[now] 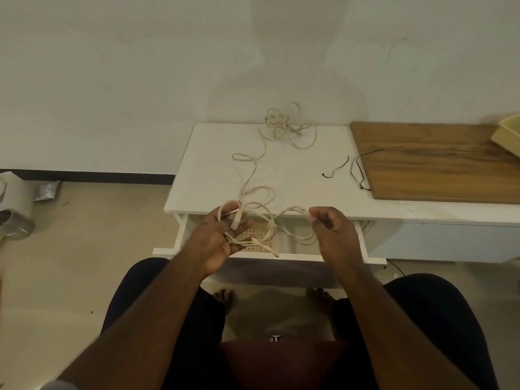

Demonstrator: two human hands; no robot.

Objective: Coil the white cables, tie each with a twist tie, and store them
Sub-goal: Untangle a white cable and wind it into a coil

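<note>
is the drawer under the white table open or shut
Open. The drawer is pulled out from under the white table toward the person, its inside showing below both hands.

From where I stood, nothing could be read: no lettering, label, brand, number or sign showed on any surface, and the small objects at nine o'clock were too blurred to tell.

Plain off-white wall (140,66) fills 12 o'clock, dark baseboard (84,175) below it. Beige floor (70,263) at 9 o'clock. White low cabinet (295,170) at centre, drawer (281,256) pulled open; wooden board (436,164) at 3 o'clock. Dim, warm light.
</note>
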